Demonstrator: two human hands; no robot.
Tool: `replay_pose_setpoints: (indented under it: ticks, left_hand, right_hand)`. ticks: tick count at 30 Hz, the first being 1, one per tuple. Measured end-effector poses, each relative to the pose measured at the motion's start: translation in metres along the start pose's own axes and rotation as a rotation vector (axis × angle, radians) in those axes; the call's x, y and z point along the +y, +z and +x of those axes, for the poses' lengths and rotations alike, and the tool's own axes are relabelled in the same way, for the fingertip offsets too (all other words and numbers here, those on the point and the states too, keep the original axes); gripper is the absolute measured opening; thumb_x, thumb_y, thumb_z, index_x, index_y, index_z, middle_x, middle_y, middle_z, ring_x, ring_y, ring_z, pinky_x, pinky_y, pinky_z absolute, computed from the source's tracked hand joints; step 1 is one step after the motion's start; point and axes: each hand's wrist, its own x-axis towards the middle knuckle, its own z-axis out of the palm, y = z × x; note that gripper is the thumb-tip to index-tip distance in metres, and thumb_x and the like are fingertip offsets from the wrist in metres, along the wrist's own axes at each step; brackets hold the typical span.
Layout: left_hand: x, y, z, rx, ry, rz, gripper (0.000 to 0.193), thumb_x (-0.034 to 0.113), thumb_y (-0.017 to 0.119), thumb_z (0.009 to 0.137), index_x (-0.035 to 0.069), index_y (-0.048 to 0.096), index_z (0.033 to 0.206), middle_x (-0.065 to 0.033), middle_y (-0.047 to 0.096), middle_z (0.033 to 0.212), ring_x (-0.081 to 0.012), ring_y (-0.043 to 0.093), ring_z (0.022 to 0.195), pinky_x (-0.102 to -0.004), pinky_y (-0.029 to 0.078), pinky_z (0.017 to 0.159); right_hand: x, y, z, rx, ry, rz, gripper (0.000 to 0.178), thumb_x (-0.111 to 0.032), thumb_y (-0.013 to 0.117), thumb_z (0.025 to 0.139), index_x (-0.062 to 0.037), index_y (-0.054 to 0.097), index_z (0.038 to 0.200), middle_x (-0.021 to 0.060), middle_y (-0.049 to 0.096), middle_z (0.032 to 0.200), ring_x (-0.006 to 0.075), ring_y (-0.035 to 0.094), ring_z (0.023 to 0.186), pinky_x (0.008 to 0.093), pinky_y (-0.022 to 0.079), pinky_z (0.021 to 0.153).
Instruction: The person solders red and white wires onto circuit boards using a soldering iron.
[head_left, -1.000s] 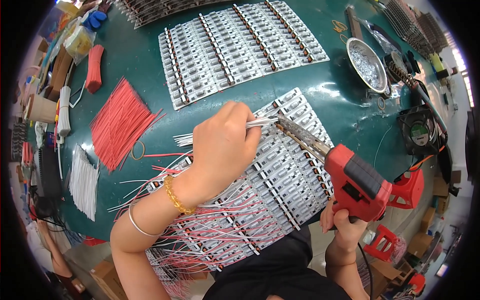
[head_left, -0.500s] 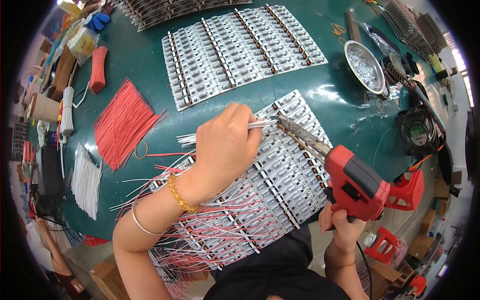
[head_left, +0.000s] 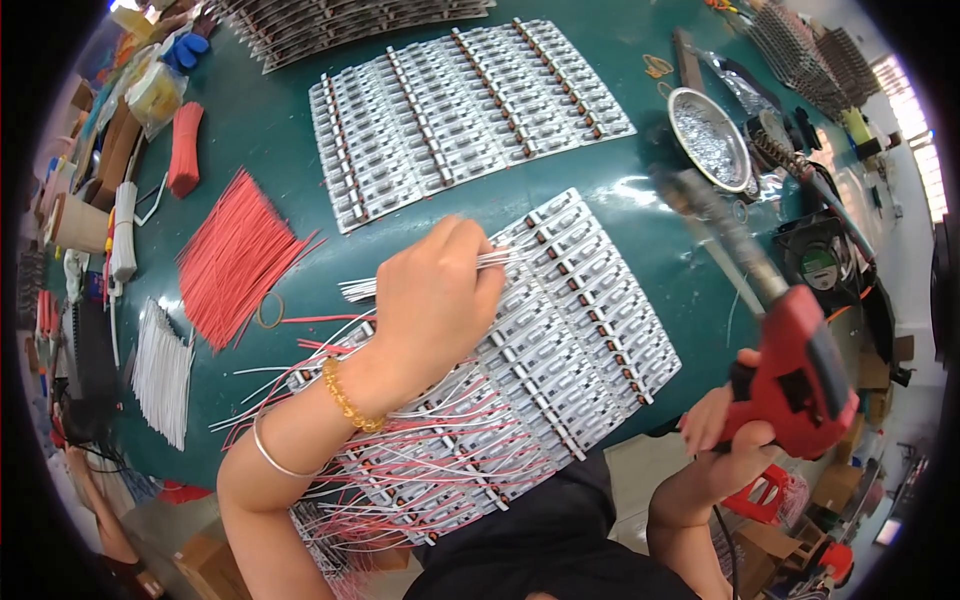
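Note:
My left hand point(head_left: 435, 285) is closed round a small bundle of white wires point(head_left: 500, 257), whose tips stick out over the near circuit board panel point(head_left: 545, 350). Red and white wires point(head_left: 440, 425) trail from the left part of that panel. To the right, my right hand point(head_left: 735, 435) grips a red and black soldering gun point(head_left: 800, 385) by its handle. Its long metal tip, blurred by motion, points up and left toward a round metal bowl point(head_left: 745, 170) of shiny bits, apart from the panel.
A second board panel point(head_left: 450, 180) lies farther back, before a stack of panels point(head_left: 340, 30). Piles of red wires point(head_left: 235, 265) and white wires point(head_left: 162, 375) lie at left. A small fan point(head_left: 825, 260) stands at right. Below the table's right side is a red stool point(head_left: 765, 490).
My right hand has swung the soldering gun to the right, lifting its tip away from the wire ends and the panel. My left hand keeps its hold on the white wires.

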Motion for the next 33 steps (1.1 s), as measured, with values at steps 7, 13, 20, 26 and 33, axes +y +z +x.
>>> replay_pose_setpoints:
  ticks: [7,13,20,26,33]
  left_hand:
    - [-0.012,-0.01,0.005,0.232,0.206,-0.02,0.006,0.001,0.063,0.076,0.001,0.057,0.074,-0.0109,0.055,0.07,-0.0251,0.05,0.056,-0.0343,0.04,0.053]
    - [0.003,-0.017,0.006,0.12,0.03,-0.284,0.004,0.002,0.061,0.077,0.0,0.057,0.078,-0.011,0.054,0.071,-0.0262,0.051,0.056,-0.036,0.04,0.052]
    - [0.0,-0.016,0.002,-0.129,-0.16,-0.251,0.014,0.011,0.062,0.074,-0.001,0.056,0.069,-0.0138,0.056,0.062,-0.029,0.054,0.054,-0.0377,0.042,0.053]
    - [0.006,-0.024,0.01,-0.266,-0.317,-0.27,0.017,0.013,0.061,0.071,-0.003,0.057,0.068,-0.0166,0.058,0.061,-0.03,0.056,0.054,-0.0358,0.044,0.054]
    - [0.0,-0.017,0.005,-0.182,-0.152,-0.209,0.02,0.011,0.066,0.074,-0.003,0.054,0.067,-0.0076,0.05,0.056,-0.0113,0.045,0.051,-0.0282,0.036,0.048]
  right_hand:
    - [0.03,-0.021,0.087,0.101,-0.108,-0.179,0.029,-0.018,0.049,0.094,0.0061,0.052,0.111,0.0009,0.041,0.049,0.009,0.04,0.036,0.0219,0.033,0.036]
    - [0.026,-0.033,0.051,-0.055,-0.227,0.125,0.047,-0.025,0.05,0.094,0.01,0.04,0.123,0.0002,0.038,0.048,0.0086,0.036,0.035,0.023,0.034,0.036]
    - [0.042,-0.027,-0.018,-0.326,0.07,-0.004,0.086,-0.056,0.058,0.08,0.0159,0.034,0.121,0.0003,0.041,0.046,0.011,0.042,0.036,0.0249,0.039,0.039]
    - [0.035,-0.014,-0.023,-0.32,0.26,0.034,0.088,-0.058,0.063,0.075,0.016,0.038,0.115,0.0001,0.039,0.045,0.011,0.041,0.036,0.0246,0.038,0.04]
    - [0.029,-0.01,-0.023,-0.292,0.327,0.006,0.076,-0.053,0.069,0.072,0.0124,0.046,0.103,0.0022,0.042,0.046,0.0128,0.042,0.036,0.0257,0.037,0.039]
